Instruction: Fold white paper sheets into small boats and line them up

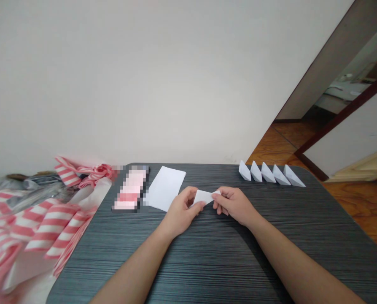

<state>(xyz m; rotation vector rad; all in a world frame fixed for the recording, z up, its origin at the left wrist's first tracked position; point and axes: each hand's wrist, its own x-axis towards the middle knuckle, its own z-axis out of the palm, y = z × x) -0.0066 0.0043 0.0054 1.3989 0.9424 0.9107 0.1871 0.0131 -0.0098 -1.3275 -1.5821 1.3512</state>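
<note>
Between both hands, just above the table, is a small folded piece of white paper (204,196). My left hand (184,209) pinches its left side, thumb in front and fingers behind. At the paper's right corner, my right hand (234,203) grips it between thumb and fingers, the other fingers curled in. Behind my left hand lies a flat stack of white paper sheets (166,188), partly covered by that hand. Several folded white paper boats (268,173) stand in a row near the table's far right edge.
The dark wood-grain table (188,266) stands against a pale wall (176,84). A phone-shaped thing (131,188), blurred out by pixelation, lies left of the sheets. Red-and-white striped cloth (52,219) is heaped beyond the table's left edge. To the right are a wooden floor (278,139) and a doorway.
</note>
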